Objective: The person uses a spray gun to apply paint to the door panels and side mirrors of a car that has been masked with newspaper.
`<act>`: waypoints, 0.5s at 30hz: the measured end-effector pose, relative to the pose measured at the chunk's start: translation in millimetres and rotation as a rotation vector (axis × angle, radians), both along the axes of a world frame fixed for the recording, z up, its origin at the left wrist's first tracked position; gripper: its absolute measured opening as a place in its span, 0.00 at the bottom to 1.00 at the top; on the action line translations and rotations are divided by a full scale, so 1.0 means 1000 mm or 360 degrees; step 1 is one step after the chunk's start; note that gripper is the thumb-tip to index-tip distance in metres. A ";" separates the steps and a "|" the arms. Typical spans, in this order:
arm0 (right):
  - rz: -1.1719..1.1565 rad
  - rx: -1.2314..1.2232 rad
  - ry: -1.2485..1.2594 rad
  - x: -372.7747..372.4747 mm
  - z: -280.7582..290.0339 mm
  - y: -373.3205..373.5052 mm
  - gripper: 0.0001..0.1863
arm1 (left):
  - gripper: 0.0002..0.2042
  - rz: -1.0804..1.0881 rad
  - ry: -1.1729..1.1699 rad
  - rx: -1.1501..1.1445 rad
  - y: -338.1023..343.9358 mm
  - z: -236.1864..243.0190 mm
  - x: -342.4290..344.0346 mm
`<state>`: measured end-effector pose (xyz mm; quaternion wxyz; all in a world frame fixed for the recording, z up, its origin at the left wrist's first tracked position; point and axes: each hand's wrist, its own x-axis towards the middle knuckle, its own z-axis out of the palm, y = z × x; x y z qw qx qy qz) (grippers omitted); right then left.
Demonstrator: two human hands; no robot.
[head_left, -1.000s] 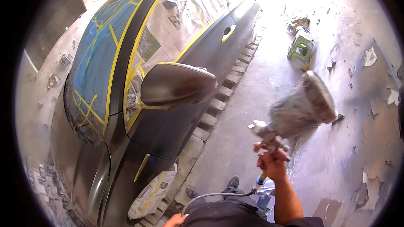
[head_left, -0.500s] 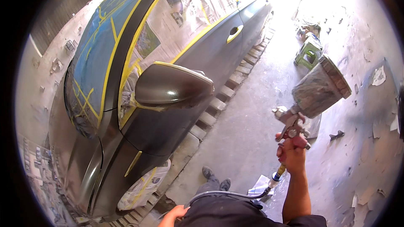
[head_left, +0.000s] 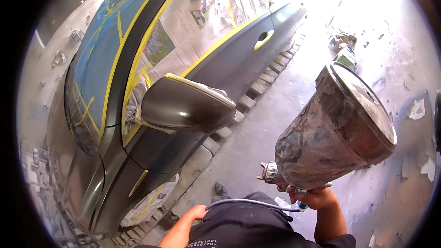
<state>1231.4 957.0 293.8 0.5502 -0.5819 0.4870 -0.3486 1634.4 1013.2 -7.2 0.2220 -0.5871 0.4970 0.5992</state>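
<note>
My right hand [head_left: 317, 198] is closed round the handle of a spray gun [head_left: 287, 184], most of whose body is hidden beneath its big paint-stained cup [head_left: 330, 133]. The silver nozzle [head_left: 270, 172] points left toward the car. A grey air hose [head_left: 252, 203] runs across my waist, and my left hand [head_left: 198, 212] grips it at hip height. On the left stands a dark grey car; its side mirror [head_left: 183, 108] is nearest the gun, apart from it. Newspaper [head_left: 183, 32] and yellow tape cover the side window, and blue sheeting [head_left: 98, 59] covers the windscreen.
The car's front door [head_left: 220, 71] has a handle edged in yellow tape. A wheel [head_left: 149, 206] is wrapped in paper. A slotted drain cover [head_left: 259, 85] runs along the floor beside the car. Beyond the cup lies a green object [head_left: 345, 59], and paper scraps [head_left: 417, 109] lie at right.
The spray gun has come nearer and lower, its cup now looming larger. My right hand has dropped toward my waist. My left hand has risen slightly, still on the hose.
</note>
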 end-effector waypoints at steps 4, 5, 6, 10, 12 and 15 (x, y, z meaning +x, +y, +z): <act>-0.0020 -0.0107 0.0033 -0.029 0.013 -0.045 0.09 | 0.25 0.0023 0.0077 -0.0127 -0.026 0.026 -0.040; -0.0039 -0.0039 -0.0094 -0.028 0.029 -0.063 0.09 | 0.25 0.0013 0.0058 -0.0189 -0.027 0.027 -0.045; -0.0050 0.0037 -0.0216 -0.030 0.043 -0.079 0.09 | 0.25 0.0009 0.0036 -0.0247 -0.027 0.026 -0.053; 0.0028 -0.0002 -0.0345 -0.083 0.055 -0.143 0.15 | 0.25 0.0036 -0.0044 -0.0261 -0.061 0.054 -0.126; 0.0075 -0.0061 -0.0340 -0.099 0.063 -0.180 0.19 | 0.25 0.0101 -0.0147 -0.0237 -0.069 0.057 -0.163; 0.0313 -0.0015 -0.0216 -0.114 0.086 -0.234 0.19 | 0.25 0.0223 -0.0254 -0.0287 -0.072 0.072 -0.220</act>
